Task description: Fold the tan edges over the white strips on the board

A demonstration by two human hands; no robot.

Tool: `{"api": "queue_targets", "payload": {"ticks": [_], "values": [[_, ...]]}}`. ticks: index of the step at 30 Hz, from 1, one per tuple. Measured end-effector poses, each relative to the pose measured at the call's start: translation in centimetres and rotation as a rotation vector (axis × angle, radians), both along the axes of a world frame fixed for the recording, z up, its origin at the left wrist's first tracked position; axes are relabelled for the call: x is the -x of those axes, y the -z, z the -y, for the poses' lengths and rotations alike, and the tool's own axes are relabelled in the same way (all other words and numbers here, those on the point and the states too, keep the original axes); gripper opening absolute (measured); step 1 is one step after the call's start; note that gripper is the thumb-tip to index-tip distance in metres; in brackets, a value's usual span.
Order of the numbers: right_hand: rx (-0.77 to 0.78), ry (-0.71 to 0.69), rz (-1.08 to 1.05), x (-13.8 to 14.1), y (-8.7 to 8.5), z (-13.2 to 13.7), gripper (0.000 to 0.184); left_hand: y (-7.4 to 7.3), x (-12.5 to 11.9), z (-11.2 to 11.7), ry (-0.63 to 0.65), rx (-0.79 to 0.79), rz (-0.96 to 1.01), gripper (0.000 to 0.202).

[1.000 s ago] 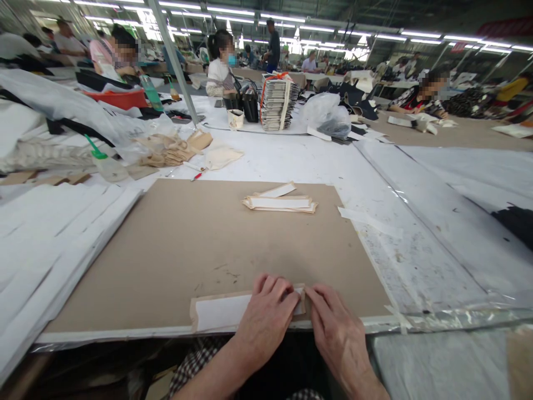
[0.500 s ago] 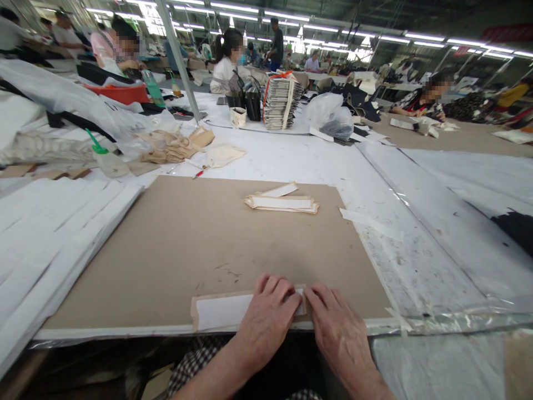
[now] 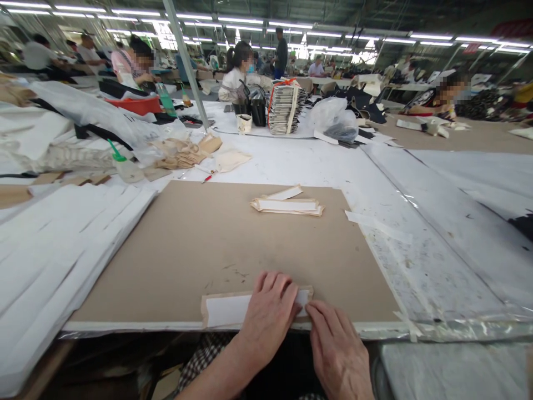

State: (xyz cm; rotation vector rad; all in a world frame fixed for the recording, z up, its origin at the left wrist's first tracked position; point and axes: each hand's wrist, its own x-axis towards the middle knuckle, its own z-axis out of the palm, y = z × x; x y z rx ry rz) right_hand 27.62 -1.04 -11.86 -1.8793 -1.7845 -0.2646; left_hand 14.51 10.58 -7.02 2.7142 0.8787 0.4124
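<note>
A long strip (image 3: 227,310), white in the middle with a beige border, lies along the near edge of a brown board (image 3: 179,250). My left hand (image 3: 272,305) rests across its right half, the fingers lying on it and hiding part of the white. At the strip's right end, my right hand (image 3: 335,339) has its fingers drawn together on the lower corner of the border; the thumb is mostly hidden. Farther back on the board is a small pile of similar strips (image 3: 287,206).
White sheets (image 3: 75,239) are stacked on the left. Behind the board are a green-capped bottle (image 3: 127,166), beige cloth pieces (image 3: 183,154), a red pen (image 3: 207,178), a tied bundle (image 3: 286,108) and a plastic bag (image 3: 333,119). Several people work at tables beyond.
My right hand's fingers have shifted from beside the strip's right end down to its lower corner, closing together. My left hand stays on the strip. The view has turned slightly left.
</note>
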Motion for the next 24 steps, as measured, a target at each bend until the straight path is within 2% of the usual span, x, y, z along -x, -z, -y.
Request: {"api": "queue_targets", "payload": {"ticks": [4, 10, 16, 24], "values": [[-0.023, -0.023, 0.019, -0.3, -0.1, -0.1, 0.029, -0.7, 0.2, -0.6, -0.029, 0.019, -0.035, 0.02], [-0.12, -0.056, 0.091, -0.8, 0.2, -0.2, 0.031, 0.0, -0.5, -1.1, -0.003, 0.113, 0.025, 0.011], [-0.077, -0.072, 0.076, -1.2, 1.1, 0.1, 0.028, -0.3, -1.1, -1.8, 0.01, 0.251, 0.083, 0.016], [-0.092, -0.033, -0.048, -0.5, -0.2, -0.3, 0.027, -1.2, -2.1, -3.5, 0.062, 0.425, 0.026, 0.012]]}}
